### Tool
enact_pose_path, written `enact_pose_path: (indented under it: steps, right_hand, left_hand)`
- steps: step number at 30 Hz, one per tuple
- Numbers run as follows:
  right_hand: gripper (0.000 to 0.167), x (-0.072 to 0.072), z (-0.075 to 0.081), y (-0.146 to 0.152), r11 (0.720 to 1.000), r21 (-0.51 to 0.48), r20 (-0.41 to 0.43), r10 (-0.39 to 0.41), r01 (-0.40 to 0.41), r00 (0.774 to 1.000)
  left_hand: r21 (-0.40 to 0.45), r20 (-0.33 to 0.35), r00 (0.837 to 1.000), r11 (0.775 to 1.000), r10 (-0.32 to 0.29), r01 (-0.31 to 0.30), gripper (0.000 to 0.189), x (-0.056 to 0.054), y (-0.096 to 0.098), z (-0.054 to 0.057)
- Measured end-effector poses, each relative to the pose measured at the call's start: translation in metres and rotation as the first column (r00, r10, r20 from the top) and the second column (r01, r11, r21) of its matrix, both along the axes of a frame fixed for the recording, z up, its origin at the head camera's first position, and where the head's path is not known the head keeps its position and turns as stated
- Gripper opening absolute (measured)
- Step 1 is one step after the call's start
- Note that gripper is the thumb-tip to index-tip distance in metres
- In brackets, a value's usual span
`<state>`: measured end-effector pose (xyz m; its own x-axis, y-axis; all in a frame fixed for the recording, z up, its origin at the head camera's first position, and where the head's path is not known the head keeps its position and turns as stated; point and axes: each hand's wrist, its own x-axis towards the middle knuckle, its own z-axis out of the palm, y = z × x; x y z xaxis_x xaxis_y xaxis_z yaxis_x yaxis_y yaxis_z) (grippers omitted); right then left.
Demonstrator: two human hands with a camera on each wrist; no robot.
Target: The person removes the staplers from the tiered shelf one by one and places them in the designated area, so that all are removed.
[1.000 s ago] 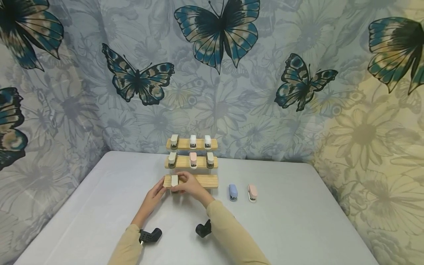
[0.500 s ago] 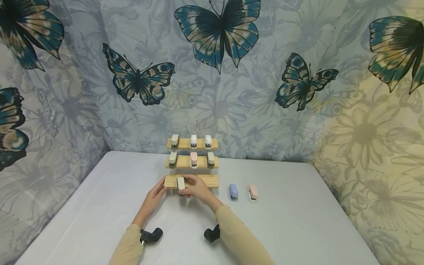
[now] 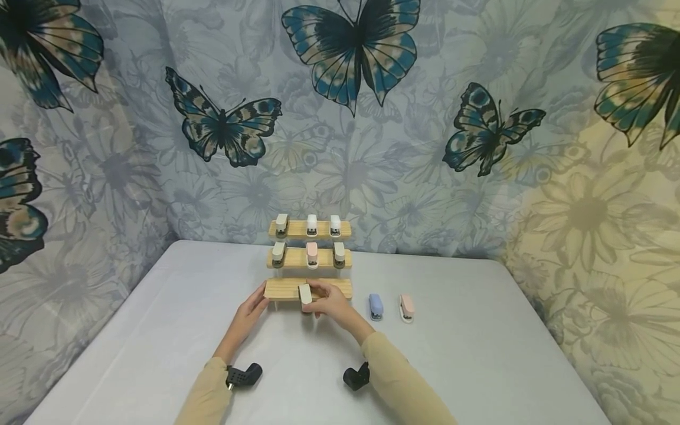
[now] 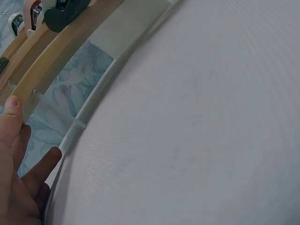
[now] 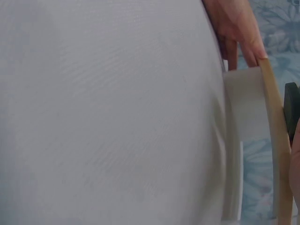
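Observation:
My right hand (image 3: 333, 305) pinches a cream mini stapler (image 3: 305, 293) at the middle of the front shelf (image 3: 281, 288) of a three-tier wooden rack. The stapler's dark base (image 5: 291, 108) shows over the board in the right wrist view. At the shelf's left end, my left hand (image 3: 251, 311) grips the board. Its thumb (image 4: 12, 103) lies on the wooden edge in the left wrist view. On the middle shelf stand two cream staplers, one at left (image 3: 278, 254) and one at right (image 3: 339, 254), with a pink stapler (image 3: 311, 254) between them.
The top shelf bears a cream stapler (image 3: 281, 225) and two white ones, at its middle (image 3: 311, 225) and right (image 3: 335, 225). Right of the rack, a blue stapler (image 3: 376, 306) and a pink stapler (image 3: 406, 307) stand on the white table (image 3: 478, 354). Butterfly-patterned cloth hangs behind.
The right hand has slid the cream stapler along the front shelf, from near its left end to the middle. My left hand has stayed at the shelf's end.

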<state>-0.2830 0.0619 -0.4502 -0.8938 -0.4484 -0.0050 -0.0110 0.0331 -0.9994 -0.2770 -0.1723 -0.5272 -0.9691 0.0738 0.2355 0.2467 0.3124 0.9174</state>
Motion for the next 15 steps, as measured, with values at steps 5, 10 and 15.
enact_pose_path:
  steps: [5,10,15]
  right_hand:
    - [0.063,0.006,0.012,0.012,0.999,-0.049,0.026,-0.01,0.012,1.0]
    - [0.065,-0.001,-0.001,0.022,0.998,-0.056,0.023,-0.028,0.029,0.999]
    - [0.064,-0.003,-0.012,0.033,0.997,-0.049,0.017,-0.059,0.06,0.998]
  left_hand:
    - [-0.008,-0.014,1.0,1.0,-0.003,0.003,0.059,-0.002,0.0,0.0]
    - [-0.003,-0.005,1.0,1.0,-0.008,0.008,0.059,-0.002,-0.001,0.001]
    - [0.013,0.008,1.0,1.0,-0.021,0.021,0.056,0.0,-0.002,0.002]
